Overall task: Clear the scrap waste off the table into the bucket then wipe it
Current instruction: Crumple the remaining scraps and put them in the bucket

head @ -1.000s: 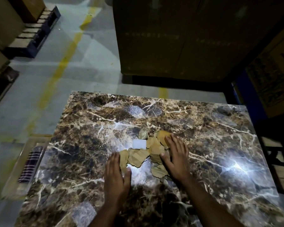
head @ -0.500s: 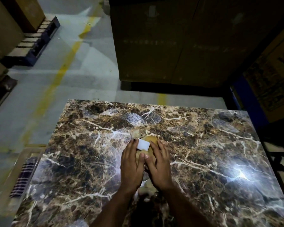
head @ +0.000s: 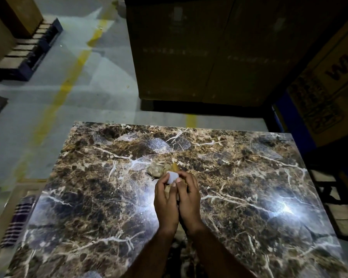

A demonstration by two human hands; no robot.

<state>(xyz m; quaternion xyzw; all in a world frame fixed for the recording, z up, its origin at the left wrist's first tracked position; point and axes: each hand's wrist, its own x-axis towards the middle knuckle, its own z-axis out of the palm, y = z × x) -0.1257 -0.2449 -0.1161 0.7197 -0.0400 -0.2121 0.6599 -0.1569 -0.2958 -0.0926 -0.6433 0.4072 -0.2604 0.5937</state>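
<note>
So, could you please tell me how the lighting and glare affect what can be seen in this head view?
Head view: dim all round; a bright glare spot on the glossy table at right, softer sheen left of the left hand and right hand; the boxes behind lie in deep shadow; wide-angle bending at the edges.

Scrap pieces (head: 170, 188) mostly hidden between both cupped hands — count unclear

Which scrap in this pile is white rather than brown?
The small white block, pinched at the fingertips of both hands at the top of the gathered pile. The cardboard scraps beside and beneath it are tan or brown.
</note>
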